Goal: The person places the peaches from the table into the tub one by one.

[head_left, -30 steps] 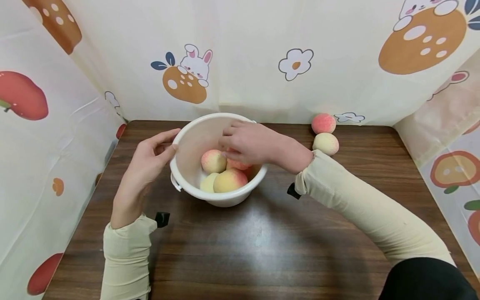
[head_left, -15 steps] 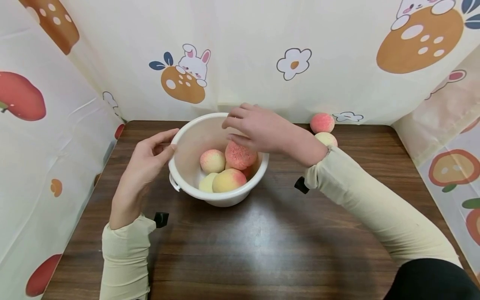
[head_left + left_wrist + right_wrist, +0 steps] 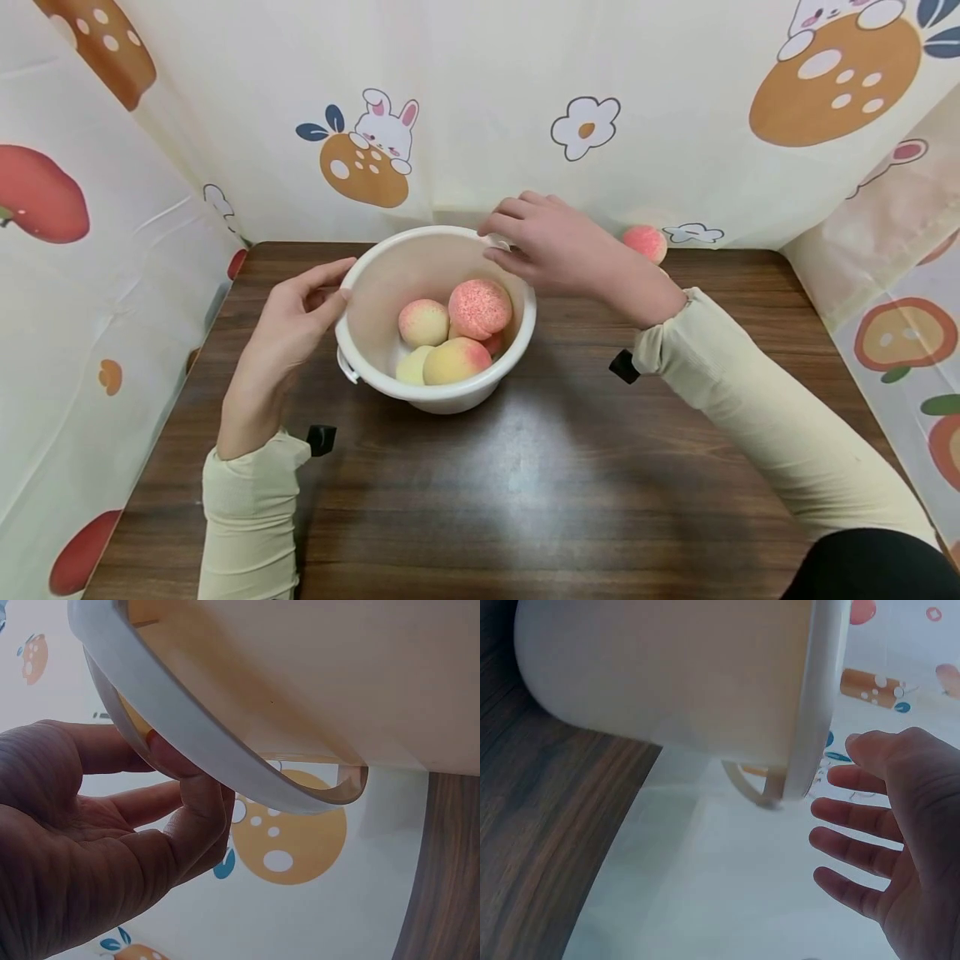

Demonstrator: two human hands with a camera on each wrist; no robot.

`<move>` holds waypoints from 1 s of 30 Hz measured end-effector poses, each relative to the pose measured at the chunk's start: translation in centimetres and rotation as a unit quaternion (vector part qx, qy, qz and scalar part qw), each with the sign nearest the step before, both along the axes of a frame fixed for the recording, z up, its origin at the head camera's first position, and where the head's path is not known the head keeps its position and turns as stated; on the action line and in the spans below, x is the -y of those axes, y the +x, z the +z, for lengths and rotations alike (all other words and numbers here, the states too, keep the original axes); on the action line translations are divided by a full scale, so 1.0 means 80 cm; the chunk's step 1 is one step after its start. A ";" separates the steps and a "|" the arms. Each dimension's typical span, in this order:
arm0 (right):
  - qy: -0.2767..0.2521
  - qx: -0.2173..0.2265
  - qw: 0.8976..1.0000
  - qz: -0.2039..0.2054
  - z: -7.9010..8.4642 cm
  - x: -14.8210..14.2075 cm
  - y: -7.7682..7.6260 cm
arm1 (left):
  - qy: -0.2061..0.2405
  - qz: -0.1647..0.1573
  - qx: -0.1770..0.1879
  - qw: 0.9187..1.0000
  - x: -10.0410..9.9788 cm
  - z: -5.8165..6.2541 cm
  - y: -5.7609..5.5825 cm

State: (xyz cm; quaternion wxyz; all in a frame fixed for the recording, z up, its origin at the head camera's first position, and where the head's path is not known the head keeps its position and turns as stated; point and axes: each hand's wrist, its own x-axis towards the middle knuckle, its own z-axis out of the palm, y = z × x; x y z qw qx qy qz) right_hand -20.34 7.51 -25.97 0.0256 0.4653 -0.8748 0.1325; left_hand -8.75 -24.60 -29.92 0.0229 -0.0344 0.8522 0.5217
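A white plastic bucket point(image 3: 450, 398) stands on the table at the middle left in the head view, with several peaches inside. Uppermost among them is a speckled pink peach point(image 3: 481, 309), beside a pale peach point(image 3: 424, 323) and a yellow-red peach point(image 3: 458, 361). My left hand point(image 3: 296, 321) holds the bucket at its left side; in the left wrist view its fingers curl at the rim point(image 3: 199, 739) and handle. Over the far right rim my right hand point(image 3: 558, 246) hovers with nothing in it, and the right wrist view shows its fingers point(image 3: 855, 851) extended and apart.
Behind my right forearm, a pink peach point(image 3: 646, 243) lies at the back of the dark wooden table point(image 3: 525, 500); a second, paler one is almost wholly hidden there. Patterned curtains point(image 3: 480, 125) enclose the back and both sides.
My right hand has let go of the speckled pink peach inside the bucket and moved up and right to the rim. The left hand keeps its place.
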 end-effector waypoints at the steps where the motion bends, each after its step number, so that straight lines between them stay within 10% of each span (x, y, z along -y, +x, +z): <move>1: -0.003 0.001 1.000 -0.004 -0.001 -0.003 0.000 | 0.000 0.000 0.001 1.000 0.000 0.000 0.000; 30: 0.012 0.009 0.980 -0.198 -0.067 -0.104 -0.014 | 0.002 -0.003 0.007 1.000 0.001 0.000 0.001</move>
